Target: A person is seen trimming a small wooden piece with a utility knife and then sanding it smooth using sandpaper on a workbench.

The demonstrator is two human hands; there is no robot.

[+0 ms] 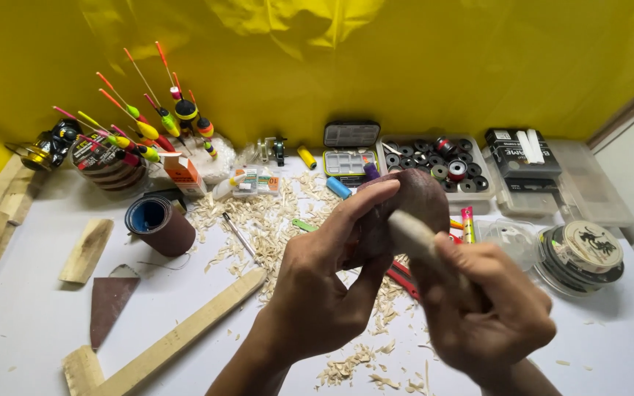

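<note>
My left hand (324,279) grips a folded piece of dark reddish-brown sandpaper (420,202), wrapped over the tip of a pale carved wooden piece (412,236). My right hand (486,308) holds that wooden piece by its lower end, fingers closed around it. Both hands meet above the white table (38,323), over a scatter of wood shavings (266,220).
A sandpaper roll (159,224), a cut sandpaper piece (109,301), wood blocks (86,249) and a long wooden strip (185,330) lie left. Colourful fishing floats (148,125) stand at the back. Boxes of spools (434,165), line reels (581,253) and a red cutter (403,279) sit right.
</note>
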